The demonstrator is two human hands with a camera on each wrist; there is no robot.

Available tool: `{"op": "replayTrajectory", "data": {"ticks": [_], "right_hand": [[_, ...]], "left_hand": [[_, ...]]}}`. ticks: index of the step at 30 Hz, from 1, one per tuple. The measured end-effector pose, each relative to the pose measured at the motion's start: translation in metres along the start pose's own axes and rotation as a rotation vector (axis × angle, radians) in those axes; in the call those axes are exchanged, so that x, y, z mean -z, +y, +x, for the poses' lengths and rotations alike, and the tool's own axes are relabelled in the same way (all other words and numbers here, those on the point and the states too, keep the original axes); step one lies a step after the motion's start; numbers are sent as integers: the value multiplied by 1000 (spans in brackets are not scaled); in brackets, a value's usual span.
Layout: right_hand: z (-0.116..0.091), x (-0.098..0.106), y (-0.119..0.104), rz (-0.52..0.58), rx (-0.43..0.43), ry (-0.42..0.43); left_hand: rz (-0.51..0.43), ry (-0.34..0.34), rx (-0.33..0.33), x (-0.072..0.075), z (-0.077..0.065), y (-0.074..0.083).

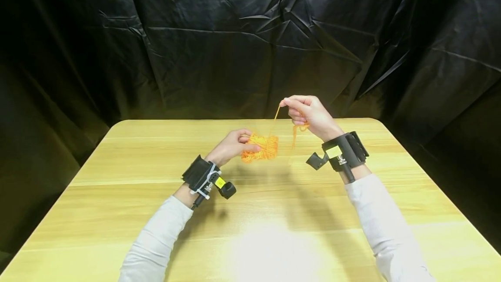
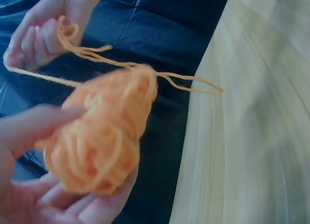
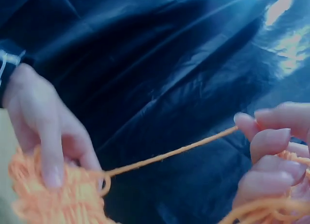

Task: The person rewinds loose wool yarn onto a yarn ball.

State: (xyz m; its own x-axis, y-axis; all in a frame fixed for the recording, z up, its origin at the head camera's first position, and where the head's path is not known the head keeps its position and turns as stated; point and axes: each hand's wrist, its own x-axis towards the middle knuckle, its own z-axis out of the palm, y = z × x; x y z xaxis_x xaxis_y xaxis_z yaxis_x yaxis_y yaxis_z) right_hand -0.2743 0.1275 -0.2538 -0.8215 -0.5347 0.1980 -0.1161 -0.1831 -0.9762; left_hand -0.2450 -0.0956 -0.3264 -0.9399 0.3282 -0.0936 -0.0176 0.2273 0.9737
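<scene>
Both hands (image 1: pixel 274 132) curled round orange yarn (image 1: pixel 261 147)

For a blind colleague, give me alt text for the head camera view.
Two hands work orange yarn above a wooden table: the left hand grips a yarn bundle, the right hand pinches a strand pulled up from it. Black cloth hangs behind.

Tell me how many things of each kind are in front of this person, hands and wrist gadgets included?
Hands: 2, the left hand holding the yarn, the right hand pinching a strand
Orange yarn bundle: 1
Black wrist cameras: 2, the left one, the right one
Wooden table: 1
Black backdrop cloth: 1
Total: 7
</scene>
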Motion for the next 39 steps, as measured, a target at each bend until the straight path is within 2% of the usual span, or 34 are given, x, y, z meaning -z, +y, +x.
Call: {"op": "replayTrajectory", "data": {"ticks": [2, 6, 9, 11, 15, 18, 20, 23, 28, 33, 39], "right_hand": [[2, 2, 5, -41, -14, 39], [6, 4, 24, -201, -47, 132], [6, 5, 42, -327, -88, 171], [6, 5, 55, -388, -116, 165], [0, 2, 78, -463, -163, 142], [-7, -4, 89, -492, -175, 119], [-11, -9, 94, -491, -154, 87], [-16, -17, 98, -486, -120, 30], [-20, -29, 94, -492, -79, -62], [-24, -34, 81, -573, -59, -143], [-22, -35, 56, -708, -1, -157]], "left_hand": [[-2, -79, -27, 0, -1, 1], [16, -219, -85, 1, -4, 2], [31, -266, -105, 1, -5, 2], [22, -270, -105, 1, -5, 3], [-72, -223, -89, -1, -5, 5], [-139, -140, -99, -3, -4, 7], [-170, -72, -111, -4, -1, 7], [-185, 35, -120, -6, 2, 6], [-169, 151, -99, -7, 4, 6], [-116, 201, -49, -7, 3, 5], [-103, 182, -6, -4, 3, 3]]}}
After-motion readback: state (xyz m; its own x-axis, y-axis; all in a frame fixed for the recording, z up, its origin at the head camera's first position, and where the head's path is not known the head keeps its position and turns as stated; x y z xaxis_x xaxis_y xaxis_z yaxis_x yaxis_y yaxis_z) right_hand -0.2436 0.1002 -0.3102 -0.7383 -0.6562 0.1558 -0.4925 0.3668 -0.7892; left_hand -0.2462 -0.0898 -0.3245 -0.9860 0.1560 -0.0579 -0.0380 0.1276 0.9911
